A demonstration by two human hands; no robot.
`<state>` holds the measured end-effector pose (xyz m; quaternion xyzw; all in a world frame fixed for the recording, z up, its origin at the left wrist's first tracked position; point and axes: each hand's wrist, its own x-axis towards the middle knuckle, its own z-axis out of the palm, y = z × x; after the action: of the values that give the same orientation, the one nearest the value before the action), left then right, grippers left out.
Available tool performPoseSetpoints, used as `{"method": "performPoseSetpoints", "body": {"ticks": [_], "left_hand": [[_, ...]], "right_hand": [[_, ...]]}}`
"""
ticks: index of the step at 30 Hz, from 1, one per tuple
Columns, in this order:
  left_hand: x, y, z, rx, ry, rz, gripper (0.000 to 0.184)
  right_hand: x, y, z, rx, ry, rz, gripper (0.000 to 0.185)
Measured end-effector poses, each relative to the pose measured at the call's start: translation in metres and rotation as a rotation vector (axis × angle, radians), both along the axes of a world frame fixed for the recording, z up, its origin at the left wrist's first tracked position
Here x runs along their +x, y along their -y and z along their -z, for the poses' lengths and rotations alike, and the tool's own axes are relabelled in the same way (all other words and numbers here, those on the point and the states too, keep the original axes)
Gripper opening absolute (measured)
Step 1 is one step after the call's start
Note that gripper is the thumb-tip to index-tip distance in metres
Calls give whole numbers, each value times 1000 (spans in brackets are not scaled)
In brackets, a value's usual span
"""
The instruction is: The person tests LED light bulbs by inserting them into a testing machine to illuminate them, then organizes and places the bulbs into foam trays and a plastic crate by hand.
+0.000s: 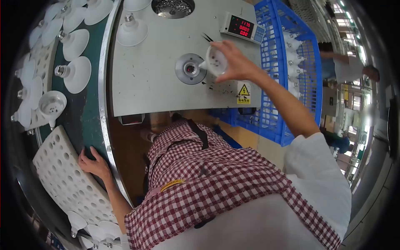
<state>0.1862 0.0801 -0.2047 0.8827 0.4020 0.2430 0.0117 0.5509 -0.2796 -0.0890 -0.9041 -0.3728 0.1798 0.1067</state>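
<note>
My right hand [235, 62] grips a white lamp housing [216, 59] by its rim. Its open cup shows small dark spots inside, and its narrow neck points left, towards a round metal fixture [188, 69] with a dark centre hole on the grey machine top. Down on the left, my left hand [95, 163] touches the edge of a white tray [68, 166] full of round holes, fingers apart. Above that tray, another white cup-shaped housing [52, 106] lies on the green belt.
Several white lamp housings with metal screw caps [77, 74] stand along the green belt [89, 106]. A digital counter [243, 28] with red digits sits on the grey machine top [154, 83]. Right of it stands a blue crate [273, 104] holding white housings. Metal pieces fill a round bowl [173, 16].
</note>
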Motion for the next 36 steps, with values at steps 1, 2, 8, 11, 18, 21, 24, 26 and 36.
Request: {"method": "performPoseSetpoints", "body": {"ticks": [1,2,8,11,18,21,24,26,36], "left_hand": [[1,1,-1,-5,0,-16,33],[1,1,-2,-18,16,2,33],[0,3,-4,-80,39,10,30],[0,3,-3,-76,48,35,30],[6,5,-15,-136,84,72,30],[28,12,-40,-122,197,77,31],[91,53,-99,-742,445,211,34],[138,88,-132,-1119,565,432,35],[197,144,-191,-1272,651,914,37]], "right_hand": [[-4,-13,5,-5,-29,-1,105],[-8,-23,8,-10,-59,0,104],[-16,-56,19,-153,-31,-106,104],[-18,-63,27,-206,-5,-138,105],[-10,-57,24,-250,-51,-125,103],[-12,-66,-16,-200,-65,-33,102],[-23,-46,-38,222,-253,96,100],[-48,-40,-65,688,-889,369,91],[-128,-40,-4,1484,-2053,297,78]]}}
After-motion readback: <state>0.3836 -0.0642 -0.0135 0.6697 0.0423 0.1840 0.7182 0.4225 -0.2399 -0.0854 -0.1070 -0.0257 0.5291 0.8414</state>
